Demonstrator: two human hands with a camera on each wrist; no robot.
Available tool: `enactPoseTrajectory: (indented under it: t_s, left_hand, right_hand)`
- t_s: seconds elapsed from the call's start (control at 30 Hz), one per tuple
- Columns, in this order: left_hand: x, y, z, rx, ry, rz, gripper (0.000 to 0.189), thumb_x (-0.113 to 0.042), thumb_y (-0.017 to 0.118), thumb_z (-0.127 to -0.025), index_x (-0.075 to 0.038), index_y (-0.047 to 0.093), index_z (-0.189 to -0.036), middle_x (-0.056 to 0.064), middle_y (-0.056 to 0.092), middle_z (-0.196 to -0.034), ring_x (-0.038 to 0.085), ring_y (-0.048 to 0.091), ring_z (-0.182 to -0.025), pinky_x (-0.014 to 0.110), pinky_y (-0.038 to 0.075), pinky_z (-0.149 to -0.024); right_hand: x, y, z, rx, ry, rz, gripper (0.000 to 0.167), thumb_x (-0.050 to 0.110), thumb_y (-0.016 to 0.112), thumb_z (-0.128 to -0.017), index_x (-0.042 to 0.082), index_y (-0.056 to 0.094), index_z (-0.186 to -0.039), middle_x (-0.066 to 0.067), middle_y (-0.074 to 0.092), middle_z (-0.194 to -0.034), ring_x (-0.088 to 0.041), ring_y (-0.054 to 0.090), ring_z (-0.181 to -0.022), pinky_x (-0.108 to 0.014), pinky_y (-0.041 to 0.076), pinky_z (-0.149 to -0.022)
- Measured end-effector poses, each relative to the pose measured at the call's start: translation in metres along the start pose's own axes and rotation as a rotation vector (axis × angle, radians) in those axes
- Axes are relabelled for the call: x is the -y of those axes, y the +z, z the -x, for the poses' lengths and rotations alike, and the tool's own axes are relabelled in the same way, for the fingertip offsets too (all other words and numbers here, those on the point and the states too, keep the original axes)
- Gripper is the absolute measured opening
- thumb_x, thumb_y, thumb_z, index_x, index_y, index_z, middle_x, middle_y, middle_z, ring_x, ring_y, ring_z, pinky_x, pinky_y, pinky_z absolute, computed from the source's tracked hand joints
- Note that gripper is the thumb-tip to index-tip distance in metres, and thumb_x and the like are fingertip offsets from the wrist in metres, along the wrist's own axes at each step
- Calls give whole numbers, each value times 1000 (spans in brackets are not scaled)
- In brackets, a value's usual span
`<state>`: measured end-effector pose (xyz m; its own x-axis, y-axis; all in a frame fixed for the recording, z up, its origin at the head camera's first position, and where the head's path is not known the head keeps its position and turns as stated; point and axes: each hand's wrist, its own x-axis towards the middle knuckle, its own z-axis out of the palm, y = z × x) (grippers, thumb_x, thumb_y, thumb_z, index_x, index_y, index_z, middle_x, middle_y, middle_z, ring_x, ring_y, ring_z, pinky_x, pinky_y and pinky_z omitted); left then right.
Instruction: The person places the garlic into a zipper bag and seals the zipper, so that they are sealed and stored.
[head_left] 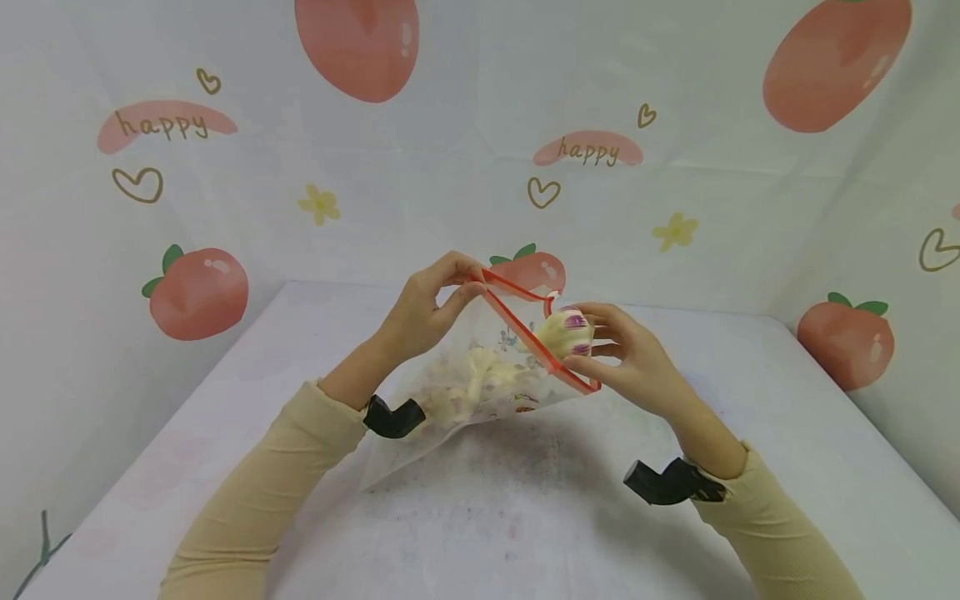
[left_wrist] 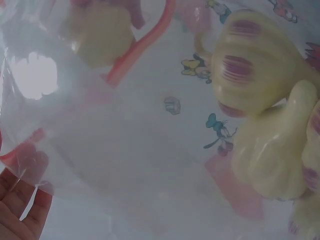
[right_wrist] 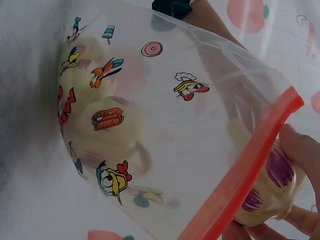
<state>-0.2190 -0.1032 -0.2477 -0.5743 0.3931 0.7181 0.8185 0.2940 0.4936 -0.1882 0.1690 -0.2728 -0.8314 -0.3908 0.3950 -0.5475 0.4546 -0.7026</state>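
A clear zip bag with a red-edged mouth and printed cartoon figures leans over the table, its mouth spread toward the right. My left hand pinches the upper left end of that red edge between thumb and fingers. In my right hand is a garlic bulb, cream with purple streaks, gripped at the mouth of the bag and partly inside it. Several more garlic bulbs lie at the bottom of the bag; the right wrist view shows them through the printed plastic.
The table has a pale cloth with faint specks. Behind it hangs a white backdrop printed with red fruit, hearts and flowers. Black camera mounts sit on both wrists, the right one low over the table.
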Motion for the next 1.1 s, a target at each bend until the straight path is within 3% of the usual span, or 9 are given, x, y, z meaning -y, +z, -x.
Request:
enactPoseTrajectory:
  t_s: [0.17,0.5,0.8,1.1]
  left_hand:
    - [0,1,-1,7,-5,11,10,-4,58,-90,2,53,-97,20,62,-99,25,64,-93,37,51,-94]
    - [1,2,2,10,-8,14,11,-6,57,-90,1,53,-98,14,62,-97,24,65,-94,35,51,-94]
    - [2,6,2,19,-3,14,12,-5,57,-90,1,53,-100,15,62,-98,23,65,-94,35,51,-93]
    - [-1,8,3,27,-12,8,12,-5,58,-90,1,53,-99,15,62,-98,24,64,-96,36,51,-94]
  right_hand:
    - [2,2,-2,8,2,-2,56,10,73,-80,9,48,-130,-10,59,-115,-1,58,-94,-11,49,-83]
    - [1,3,-5,12,-7,-8,56,9,73,-80,9,48,-131,-10,58,-115,-3,58,-96,-12,50,-82]
    - [3,7,-7,14,-54,17,56,5,72,-79,7,48,-130,-11,59,-117,-2,57,-96,-12,49,-83]
    - [3,12,-11,12,-83,62,54,3,71,-80,3,49,-129,-14,58,-119,-25,60,-99,-15,50,-83]
